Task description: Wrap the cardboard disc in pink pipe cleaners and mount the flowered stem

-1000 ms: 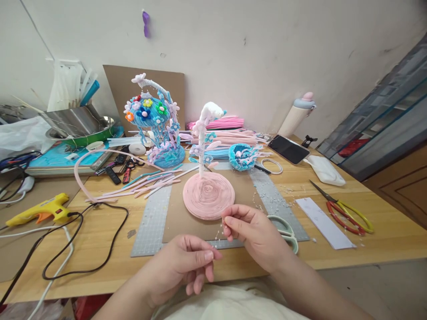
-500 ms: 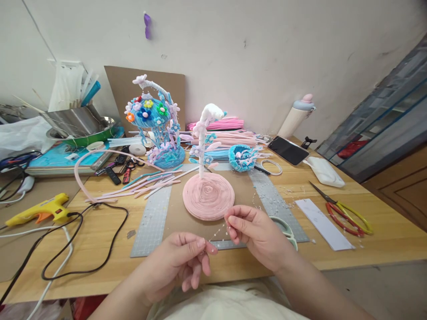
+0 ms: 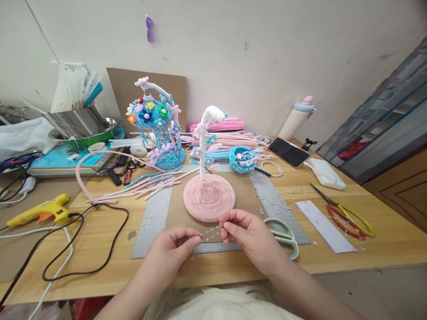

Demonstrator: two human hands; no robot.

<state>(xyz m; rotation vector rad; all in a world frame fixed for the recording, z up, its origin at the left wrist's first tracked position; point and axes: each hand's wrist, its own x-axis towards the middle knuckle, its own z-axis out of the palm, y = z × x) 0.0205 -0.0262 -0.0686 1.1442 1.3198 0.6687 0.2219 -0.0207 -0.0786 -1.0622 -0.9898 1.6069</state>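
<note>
A thin strand of small clear beads [image 3: 211,232] stretches between my two hands over the near edge of the cutting mat. My left hand [image 3: 178,249] pinches one end between thumb and forefinger. The other end is pinched in my right hand [image 3: 246,233], just in front of a pink coiled round base [image 3: 209,198]. From that base rises a white wrapped post [image 3: 202,153] with a bent top and pink, lilac and blue fuzzy flowers. Pale green scissors [image 3: 285,235] lie partly behind my right wrist.
A finished blue flower-covered lamp shape [image 3: 150,115] stands behind, left. A blue fuzzy cup [image 3: 242,159] lies beside pipe cleaners [image 3: 230,138]. Left is a yellow glue gun [image 3: 42,211] with looping cords; right are red-and-yellow scissors [image 3: 347,218], white card [image 3: 325,226], a phone [image 3: 288,151] and a tilted bottle [image 3: 296,118].
My left hand has closed its fingers into a pinch and turned palm down. My right hand has shifted slightly left, and more of the pale green scissors shows.
</note>
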